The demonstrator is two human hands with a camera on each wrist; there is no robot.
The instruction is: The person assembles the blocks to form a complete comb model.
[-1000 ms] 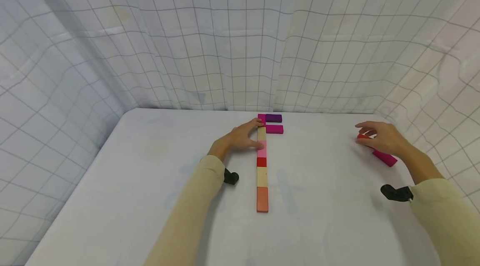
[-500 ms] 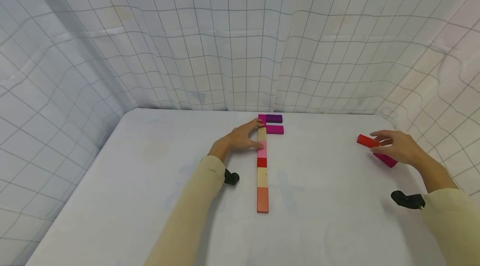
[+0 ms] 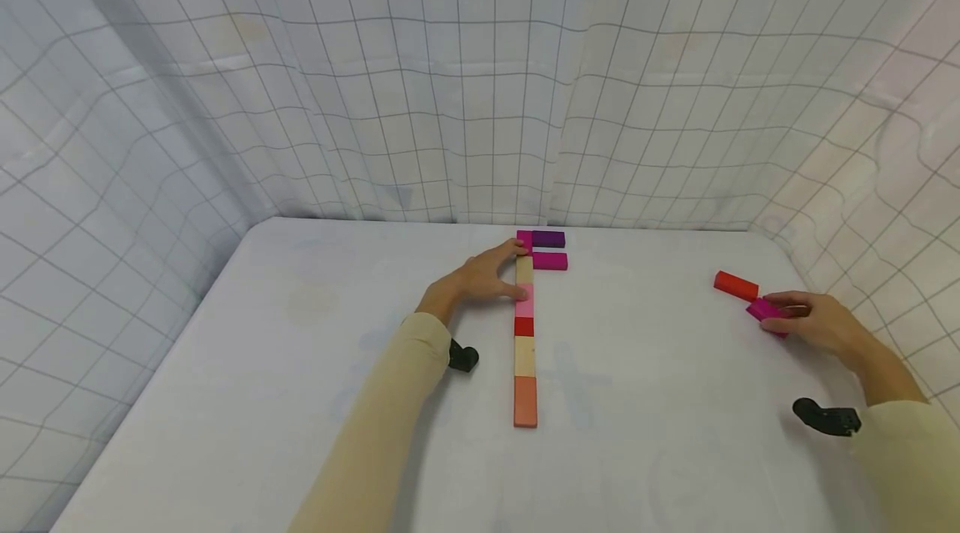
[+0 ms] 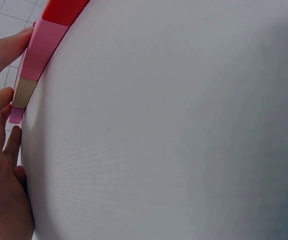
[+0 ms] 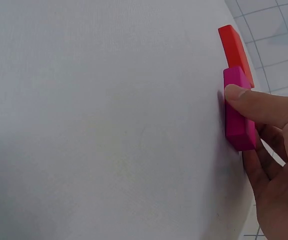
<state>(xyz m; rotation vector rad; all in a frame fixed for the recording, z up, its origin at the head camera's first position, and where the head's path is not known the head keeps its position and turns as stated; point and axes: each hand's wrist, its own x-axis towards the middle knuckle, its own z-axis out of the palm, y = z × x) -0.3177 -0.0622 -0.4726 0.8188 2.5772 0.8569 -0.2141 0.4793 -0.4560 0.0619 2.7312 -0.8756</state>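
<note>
A straight row of flat blocks runs away from me at mid-table. From near to far it has an orange block [image 3: 525, 402], a wooden block [image 3: 524, 356], a red block [image 3: 524, 326], a pink block [image 3: 528, 308], another wooden block [image 3: 524, 269] and a magenta block [image 3: 524, 238]. My left hand [image 3: 474, 277] rests at the row's left side, thumb on the pink block and a fingertip on the far magenta one. Over at the right, my right hand [image 3: 821, 322] pinches a loose magenta block [image 5: 238, 122] between thumb and fingers.
A loose red block [image 3: 736, 285] lies just beyond the pinched one. Right of the row's far end, a purple block [image 3: 548, 239] and a magenta block [image 3: 551, 261] lie crosswise against it. Gridded white curtains [image 3: 495, 99] enclose the table's back and sides.
My right hand has left the red block, moved right and towards me, and taken hold of the magenta block, which now sits slightly tilted. My left hand has stayed put.
</note>
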